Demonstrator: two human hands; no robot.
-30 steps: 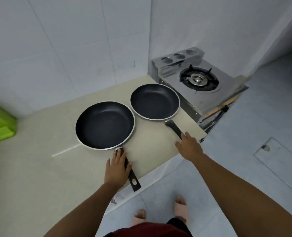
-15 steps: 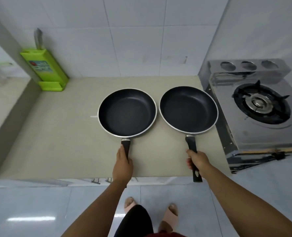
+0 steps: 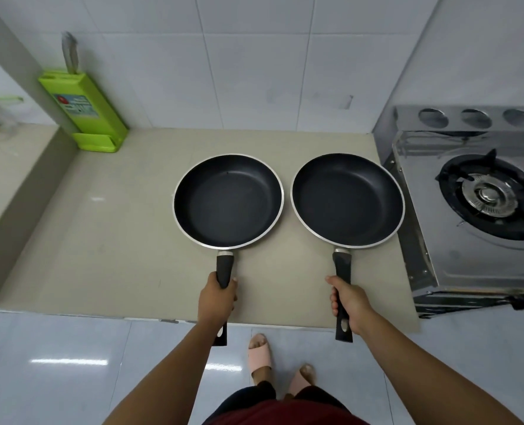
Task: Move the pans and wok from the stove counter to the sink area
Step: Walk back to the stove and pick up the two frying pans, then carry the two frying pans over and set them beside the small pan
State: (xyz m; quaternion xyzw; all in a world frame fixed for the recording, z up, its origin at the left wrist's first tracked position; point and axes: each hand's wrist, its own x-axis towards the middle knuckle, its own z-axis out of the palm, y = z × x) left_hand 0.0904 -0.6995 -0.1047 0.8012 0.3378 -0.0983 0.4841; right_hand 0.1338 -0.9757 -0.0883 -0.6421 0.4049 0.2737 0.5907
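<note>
Black non-stick coating is lining two frying pans that are sitting side by side on a beige counter (image 3: 101,240), rims close together but not quite touching; the left pan (image 3: 228,200) is lying near the middle of the counter and the right pan (image 3: 348,199) is lying just beside a steel gas stove (image 3: 469,210) at the right. A person is standing at the near edge, looking down, and both arms are reaching forward; the left hand (image 3: 217,299) is now wrapping closed around the left pan's black handle, fingers curled under and thumb across the top; the right hand (image 3: 351,299) is likewise curling closed around the right pan's handle, whose end is sticking out past the counter's near edge. A second ago the hands were only arriving, the left one lying flat over its handle and the right one just touching its handle's tip; since then both have been settling into full grasps. Both pans appear to be resting on the counter, though a slight lift cannot be ruled out. In my judgement this means the grasping step is finished and the carry to the sink area is about to begin; no sink is showing here, and no wok either. A bright green knife block (image 3: 84,111) is leaning against the white tiled wall at the far left; pink slippers are showing on the pale floor below.
</note>
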